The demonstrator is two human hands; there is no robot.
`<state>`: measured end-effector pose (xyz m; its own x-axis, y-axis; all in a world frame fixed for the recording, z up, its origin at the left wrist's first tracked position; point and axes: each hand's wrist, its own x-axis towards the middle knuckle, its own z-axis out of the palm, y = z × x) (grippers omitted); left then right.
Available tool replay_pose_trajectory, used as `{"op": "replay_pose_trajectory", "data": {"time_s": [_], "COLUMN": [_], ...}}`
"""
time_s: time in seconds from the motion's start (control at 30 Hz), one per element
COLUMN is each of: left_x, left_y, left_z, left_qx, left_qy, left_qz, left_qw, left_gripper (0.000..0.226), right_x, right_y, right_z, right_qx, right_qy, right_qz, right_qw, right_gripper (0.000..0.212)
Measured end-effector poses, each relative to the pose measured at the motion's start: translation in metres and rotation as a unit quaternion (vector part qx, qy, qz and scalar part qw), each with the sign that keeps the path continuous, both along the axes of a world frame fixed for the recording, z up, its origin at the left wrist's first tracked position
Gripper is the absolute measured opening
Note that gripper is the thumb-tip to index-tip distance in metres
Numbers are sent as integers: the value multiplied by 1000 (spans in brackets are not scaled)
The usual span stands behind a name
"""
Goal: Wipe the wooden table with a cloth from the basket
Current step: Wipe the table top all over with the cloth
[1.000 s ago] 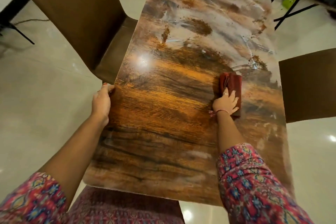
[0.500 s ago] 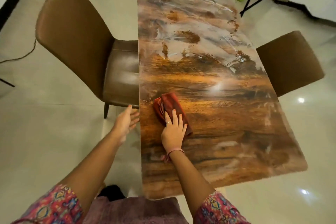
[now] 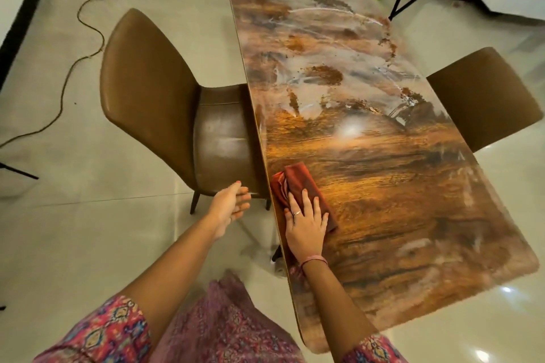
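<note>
While my right hand (image 3: pixel 306 224) presses flat, fingers spread, the soft, light cloth (image 3: pixel 298 186) slides easily on the glossy bench (image 3: pixel 398 186), lower centre; left hand (image 3: pixel 230 209) hovers relaxed, empty.

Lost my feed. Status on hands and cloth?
Right hand flat on red cloth, at table's left edge. Left hand open, off the table, holding nothing. Chair beside that edge.

The wooden table (image 3: pixel 383 186) has a glossy streaked brown top. A folded red cloth (image 3: pixel 298 183) lies flat on it at its left edge, under and just beyond the fingertips of the right hand (image 3: pixel 305 225) pressed on it. Farther past the fingers, pale smears and brown crumbs (image 3: pixel 324 75) cover the top.
</note>
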<state>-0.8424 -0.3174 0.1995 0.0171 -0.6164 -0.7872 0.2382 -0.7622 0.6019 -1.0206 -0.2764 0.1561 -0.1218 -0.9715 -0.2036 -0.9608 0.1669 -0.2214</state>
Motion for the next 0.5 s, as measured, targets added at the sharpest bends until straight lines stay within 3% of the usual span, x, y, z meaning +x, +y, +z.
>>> {"op": "replay_pose_trajectory", "data": {"time_s": [0.23, 0.5], "left_x": [15, 48], "left_y": [-70, -196], "left_z": [-9, -25], "left_qx": [13, 18], "left_qy": [3, 4], "left_qz": [-4, -2], "left_qw": [1000, 1000], "left_gripper": [33, 25], "right_x": [42, 77], "right_y": [-127, -354], "right_z": [-8, -8], "right_qx": [0, 17], "right_qy": [4, -1], "right_qz": [90, 108], "right_qw": [996, 994], "right_gripper": [45, 47]}}
